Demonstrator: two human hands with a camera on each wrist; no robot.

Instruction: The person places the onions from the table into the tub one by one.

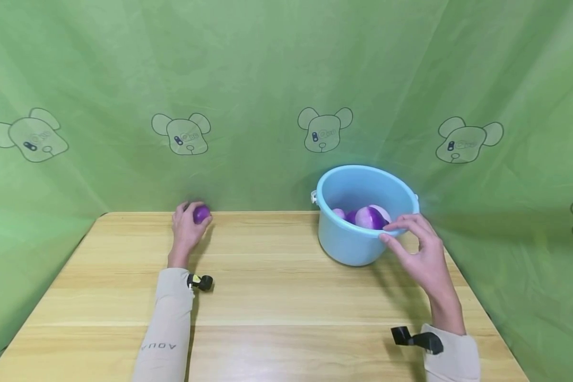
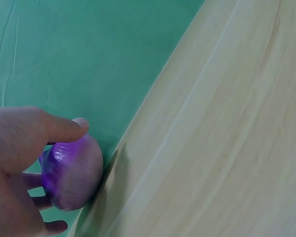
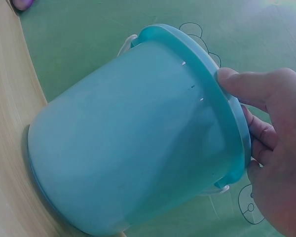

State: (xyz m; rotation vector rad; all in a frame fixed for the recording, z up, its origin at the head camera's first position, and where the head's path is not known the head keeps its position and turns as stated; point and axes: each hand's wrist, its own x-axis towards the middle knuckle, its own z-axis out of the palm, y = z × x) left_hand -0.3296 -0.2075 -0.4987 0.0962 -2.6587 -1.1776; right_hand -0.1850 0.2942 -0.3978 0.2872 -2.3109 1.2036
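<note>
At the table's far edge, my left hand (image 1: 187, 227) grips a shiny purple ball (image 1: 201, 214). The left wrist view shows the thumb over this purple and pale ball (image 2: 73, 173), with fingers curled behind it, partly hidden. A light blue bucket (image 1: 350, 246) stands upright at the back right of the table. My right hand (image 1: 425, 254) pinches the bucket's near right rim, thumb outside and fingers inside, as the right wrist view also shows at the rim (image 3: 224, 111). Inside the bucket lie several purple and pale pink balls (image 1: 370, 217), partly hidden by its wall.
The wooden table (image 1: 267, 297) runs back to a green curtain (image 1: 258, 79) printed with bear heads, which also hangs along both sides. White handle mounts (image 1: 314, 197) stick out from the bucket's rim. Each sleeve carries a black wrist camera (image 1: 205, 283).
</note>
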